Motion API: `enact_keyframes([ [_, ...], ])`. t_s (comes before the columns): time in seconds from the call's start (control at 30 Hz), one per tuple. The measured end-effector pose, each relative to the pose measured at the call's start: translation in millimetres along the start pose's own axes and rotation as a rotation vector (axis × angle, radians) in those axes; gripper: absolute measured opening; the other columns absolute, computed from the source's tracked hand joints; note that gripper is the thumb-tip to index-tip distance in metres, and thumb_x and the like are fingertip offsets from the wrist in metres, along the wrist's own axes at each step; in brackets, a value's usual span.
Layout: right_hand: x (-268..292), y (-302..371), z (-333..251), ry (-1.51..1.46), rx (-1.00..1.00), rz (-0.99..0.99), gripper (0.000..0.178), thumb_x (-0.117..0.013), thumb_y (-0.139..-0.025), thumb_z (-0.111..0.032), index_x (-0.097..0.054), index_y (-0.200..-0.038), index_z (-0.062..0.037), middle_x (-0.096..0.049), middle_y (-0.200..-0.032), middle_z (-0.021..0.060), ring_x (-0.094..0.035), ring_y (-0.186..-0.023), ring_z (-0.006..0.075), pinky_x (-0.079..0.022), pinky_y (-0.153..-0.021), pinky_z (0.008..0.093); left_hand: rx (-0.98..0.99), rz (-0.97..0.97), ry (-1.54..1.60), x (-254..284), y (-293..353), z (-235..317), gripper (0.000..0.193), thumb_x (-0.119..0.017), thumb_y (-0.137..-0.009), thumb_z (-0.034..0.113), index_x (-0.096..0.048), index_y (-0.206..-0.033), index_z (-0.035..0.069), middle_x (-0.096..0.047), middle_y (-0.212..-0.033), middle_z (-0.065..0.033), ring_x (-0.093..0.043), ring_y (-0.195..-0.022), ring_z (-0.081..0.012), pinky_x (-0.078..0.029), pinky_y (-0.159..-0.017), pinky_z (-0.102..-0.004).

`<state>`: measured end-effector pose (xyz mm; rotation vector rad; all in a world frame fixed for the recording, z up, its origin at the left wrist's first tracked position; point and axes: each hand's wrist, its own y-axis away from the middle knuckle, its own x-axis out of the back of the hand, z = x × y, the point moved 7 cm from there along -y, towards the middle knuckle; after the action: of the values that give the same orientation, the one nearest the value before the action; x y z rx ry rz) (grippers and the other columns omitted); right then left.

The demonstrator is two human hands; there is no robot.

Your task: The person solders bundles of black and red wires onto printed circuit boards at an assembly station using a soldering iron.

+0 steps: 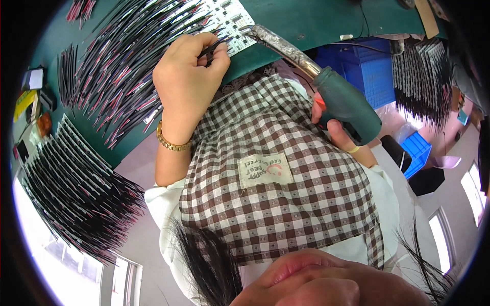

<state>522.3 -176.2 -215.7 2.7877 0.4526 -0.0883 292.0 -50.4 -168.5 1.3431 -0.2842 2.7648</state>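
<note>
My left hand [190, 81] is closed in a pinch on a thin black wire [222, 41] at the near edge of a white circuit board [224, 15]. Rows of black and red wires [127, 61] fan out leftward from the board and lie over the green worktop. My right hand [341, 133] grips the dark green handle of a soldering gun [349, 104], with a finger by its red trigger. The gun's stained metal barrel slants up to the left. Its tip ends over the board's right part, just beside my left fingertips; whether it touches I cannot tell.
Boards with hanging black wires [76, 188] are stacked at the left, and a similar wired stack [421, 76] stands at the right. A blue crate [370, 71] sits beyond the right table edge. Loose black wires [67, 76] lie on the green worktop [306, 20]. A thin cable crosses near the crate.
</note>
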Motion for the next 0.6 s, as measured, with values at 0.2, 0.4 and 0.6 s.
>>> enact_keyframes([
  [0.2,2.1,8.9,10.8,0.103,0.01,0.0,0.059,-0.061,-0.086,-0.039,-0.044,-0.126,0.0009,-0.053,-0.087,0.0051,-0.05,-0.076,0.0141,-0.042,-0.07,0.0285,0.007,-0.033,0.02,-2.9,-3.7,1.4,0.01,-0.072,-0.067,0.008,-0.065,-0.075,0.007,-0.061,-0.067,-0.0014,-0.053,-0.05,-0.0105,-0.044,-0.048,-0.022],
  [0.4,-2.1,0.8,7.4,0.176,-0.009,-0.043,0.05,-0.059,-0.086,-0.036,-0.048,-0.117,0.0004,-0.052,-0.088,0.0054,-0.049,-0.077,0.0136,-0.041,-0.071,0.0281,0.035,-0.027,0.014,-1.3,-1.3,-2.8,0.011,-0.071,-0.066,0.008,-0.065,-0.075,0.006,-0.061,-0.067,-0.0023,-0.052,-0.05,-0.0117,-0.044,-0.049,-0.0226],
  [0.6,-6.2,-4.0,2.1,0.141,0.041,-0.054,0.049,-0.06,-0.085,-0.038,-0.048,-0.114,0.0001,-0.051,-0.087,0.0063,-0.048,-0.076,0.0137,-0.04,-0.07,0.0276,0.061,-0.042,0.016,2.6,0.2,-4.8,0.012,-0.071,-0.066,0.01,-0.066,-0.077,0.005,-0.062,-0.068,-0.0034,-0.053,-0.051,-0.013,-0.044,-0.05,-0.0245],
])
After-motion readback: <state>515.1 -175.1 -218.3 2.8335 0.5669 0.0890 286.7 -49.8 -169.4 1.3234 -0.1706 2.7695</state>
